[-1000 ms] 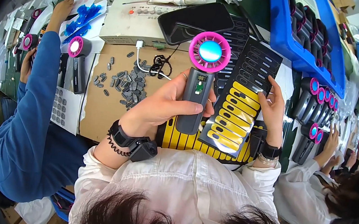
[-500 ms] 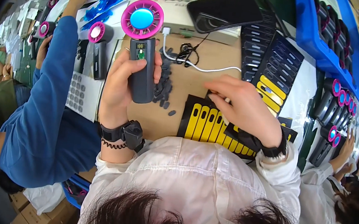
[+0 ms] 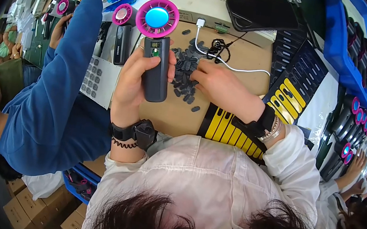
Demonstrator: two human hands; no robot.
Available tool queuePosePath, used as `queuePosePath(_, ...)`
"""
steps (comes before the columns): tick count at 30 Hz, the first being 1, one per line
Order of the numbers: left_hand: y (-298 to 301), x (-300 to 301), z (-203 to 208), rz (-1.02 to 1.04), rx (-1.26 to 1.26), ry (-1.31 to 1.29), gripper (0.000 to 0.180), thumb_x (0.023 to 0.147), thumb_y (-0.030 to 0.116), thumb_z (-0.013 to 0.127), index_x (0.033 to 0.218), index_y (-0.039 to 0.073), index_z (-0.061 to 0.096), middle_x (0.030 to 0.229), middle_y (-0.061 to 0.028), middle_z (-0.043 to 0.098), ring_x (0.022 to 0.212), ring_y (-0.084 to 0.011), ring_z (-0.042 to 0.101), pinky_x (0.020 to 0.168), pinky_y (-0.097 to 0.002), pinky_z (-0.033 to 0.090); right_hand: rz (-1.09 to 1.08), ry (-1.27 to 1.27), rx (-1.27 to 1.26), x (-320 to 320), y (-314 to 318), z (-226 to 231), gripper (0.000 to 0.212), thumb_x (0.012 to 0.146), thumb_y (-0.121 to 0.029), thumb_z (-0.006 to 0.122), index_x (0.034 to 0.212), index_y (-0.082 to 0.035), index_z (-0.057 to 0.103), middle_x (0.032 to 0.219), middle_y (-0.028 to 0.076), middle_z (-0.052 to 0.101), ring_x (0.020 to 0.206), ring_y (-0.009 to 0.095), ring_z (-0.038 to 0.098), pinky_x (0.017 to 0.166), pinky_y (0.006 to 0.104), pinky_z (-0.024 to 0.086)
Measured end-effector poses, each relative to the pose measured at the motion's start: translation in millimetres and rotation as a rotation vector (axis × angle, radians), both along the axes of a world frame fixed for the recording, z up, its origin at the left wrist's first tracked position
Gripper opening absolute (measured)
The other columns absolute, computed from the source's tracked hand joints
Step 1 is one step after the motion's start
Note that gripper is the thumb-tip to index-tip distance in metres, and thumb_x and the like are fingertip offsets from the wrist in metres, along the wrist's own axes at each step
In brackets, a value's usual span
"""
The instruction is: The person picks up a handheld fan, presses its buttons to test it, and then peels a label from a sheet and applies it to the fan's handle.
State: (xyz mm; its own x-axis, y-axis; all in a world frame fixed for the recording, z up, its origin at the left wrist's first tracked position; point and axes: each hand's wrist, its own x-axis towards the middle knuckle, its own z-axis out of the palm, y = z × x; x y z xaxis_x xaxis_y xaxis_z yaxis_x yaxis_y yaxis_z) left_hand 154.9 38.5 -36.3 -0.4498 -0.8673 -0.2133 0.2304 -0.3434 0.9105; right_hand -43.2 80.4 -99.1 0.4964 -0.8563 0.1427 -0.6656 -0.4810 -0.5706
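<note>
On the fan (image 3: 163, 49), left of centre: smooth matt grey plastic handle (image 3: 155, 80), satin pink plastic ring (image 3: 175, 19), shiny blue hub (image 3: 157, 17). Just right, dull dark pieces (image 3: 185, 66), seemingly plastic, on a matt brown, board-like tabletop (image 3: 238, 47). Glossy black on the phone (image 3: 261, 14), upper right of centre; slick yellow and black on the sheet (image 3: 289, 98) below. Smooth blue plastic for the crate (image 3: 346, 59), upper right. Creased white cloth for the shirt (image 3: 194, 176), lower centre; shiny metal on the bracelets (image 3: 275, 130); matt brown cardboard on the cartons (image 3: 29, 203), lower left.

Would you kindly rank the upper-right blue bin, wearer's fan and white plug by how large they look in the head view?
1. Upper-right blue bin, even cropped
2. Wearer's fan
3. White plug
</note>
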Motion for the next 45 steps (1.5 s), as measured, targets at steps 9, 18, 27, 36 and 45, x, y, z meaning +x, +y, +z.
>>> queuePosePath(9, 6, -6, -8, -0.122, 0.002, -0.046, 0.037, 0.083, 0.011, 0.049, 0.117, -0.004, 0.044, 0.099, -0.0178, 0.059, 0.074, -0.019, 0.059, 0.065, -0.0288, 0.05, -0.101, -0.074, 0.008, -9, 4, 20, 0.014, 0.074, -0.006, 0.064, 0.088, -0.004, 0.061, 0.08, 0.01, 0.055, 0.073, 0.027, 0.06, 0.064, 0.0353, 0.049)
queuePosePath(18, 39, -27, 6, -0.222, 0.03, 0.126, 0.037, 0.083, 0.009, 0.053, 0.117, -0.002, 0.041, 0.103, -0.019, 0.06, 0.072, -0.0173, 0.059, 0.063, -0.0277, 0.05, -0.319, -0.315, -0.207, -29, 48, 79, 0.014, 0.073, -0.002, 0.068, 0.087, -0.002, 0.066, 0.075, 0.009, 0.061, 0.063, 0.017, 0.062, 0.055, 0.025, 0.05)
queuePosePath(27, 71, -55, 8, -0.184, -0.066, 0.051, 0.036, 0.076, 0.003, 0.067, 0.105, 0.003, 0.046, 0.087, -0.008, 0.059, 0.067, -0.0112, 0.057, 0.06, -0.0239, 0.048, -0.403, -0.346, -0.212, -21, 91, 81, 0.016, 0.072, 0.001, 0.067, 0.088, -0.002, 0.066, 0.077, 0.008, 0.062, 0.064, 0.015, 0.061, 0.057, 0.0231, 0.05)
queuePosePath(36, 90, -61, 9, -0.176, -0.022, 0.059, 0.036, 0.073, 0.001, 0.068, 0.102, 0.004, 0.047, 0.082, -0.0059, 0.058, 0.066, -0.0106, 0.057, 0.061, -0.0234, 0.048, -0.595, -0.951, 0.179, -21, 126, 64, 0.024, 0.079, 0.001, 0.064, 0.103, 0.002, 0.063, 0.084, 0.005, 0.063, 0.072, 0.01, 0.06, 0.065, 0.0209, 0.05)
queuePosePath(45, 107, -66, 19, -0.159, -0.099, 0.108, 0.035, 0.073, 0.001, 0.068, 0.101, 0.002, 0.047, 0.084, -0.0074, 0.06, 0.067, -0.0106, 0.057, 0.062, -0.0242, 0.048, -0.677, -1.025, 0.16, -13, 144, 62, 0.021, 0.083, -0.002, 0.062, 0.103, 0.003, 0.062, 0.088, 0.006, 0.063, 0.078, 0.009, 0.061, 0.072, 0.0212, 0.051)
